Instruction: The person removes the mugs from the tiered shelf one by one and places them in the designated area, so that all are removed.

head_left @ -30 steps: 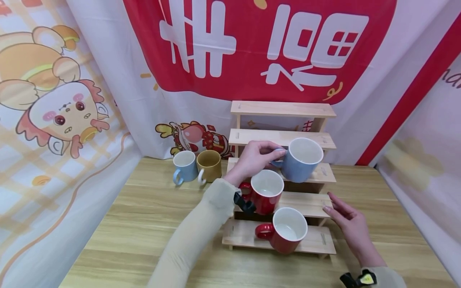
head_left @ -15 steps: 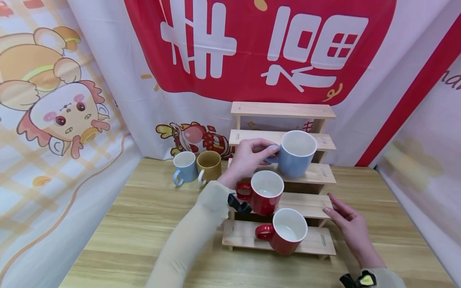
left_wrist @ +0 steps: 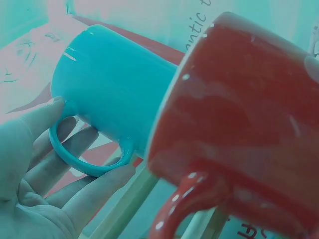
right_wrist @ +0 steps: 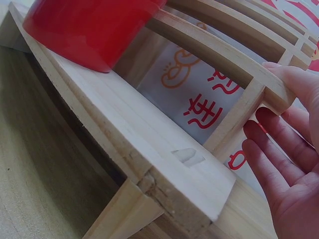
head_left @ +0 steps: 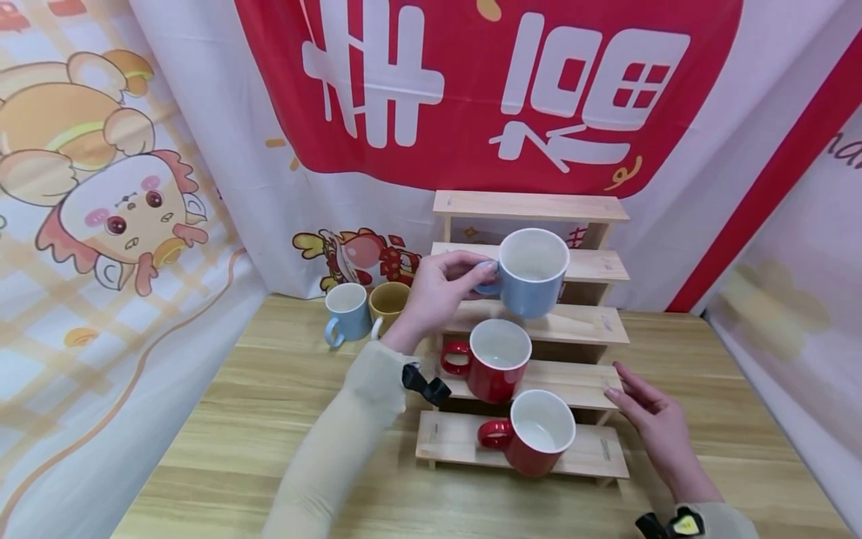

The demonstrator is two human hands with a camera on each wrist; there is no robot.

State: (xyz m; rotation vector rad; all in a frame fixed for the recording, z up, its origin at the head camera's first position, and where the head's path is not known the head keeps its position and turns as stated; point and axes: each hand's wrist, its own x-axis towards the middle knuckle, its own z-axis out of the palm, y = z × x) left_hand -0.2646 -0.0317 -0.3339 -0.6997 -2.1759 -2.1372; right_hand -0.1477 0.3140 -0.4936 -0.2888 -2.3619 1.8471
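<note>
My left hand (head_left: 438, 292) pinches the handle of a light blue mug (head_left: 528, 292), white inside, held over the middle steps of a wooden tiered shelf (head_left: 579, 385). In the left wrist view, thumb and fingers meet the handle of the blue mug (left_wrist: 114, 74), with a red mug (left_wrist: 239, 109) close in front. One red mug (head_left: 494, 383) stands on the second step from the bottom, another red mug (head_left: 532, 453) on the lowest; both handles point left. At the right end of the second step, my right hand (head_left: 656, 430) grips the board between thumb and fingers.
Left of the shelf, a smaller-looking blue mug (head_left: 349, 322) and a mustard mug (head_left: 389, 299) with a white handle stand on the wood-grain table (head_left: 269, 419). A printed cloth (head_left: 377, 161) hangs right behind the shelf, and more cloth lines both sides.
My left hand has carried the blue mug left and farther back, from over the third step toward the fourth. The right hand keeps its place on the shelf.
</note>
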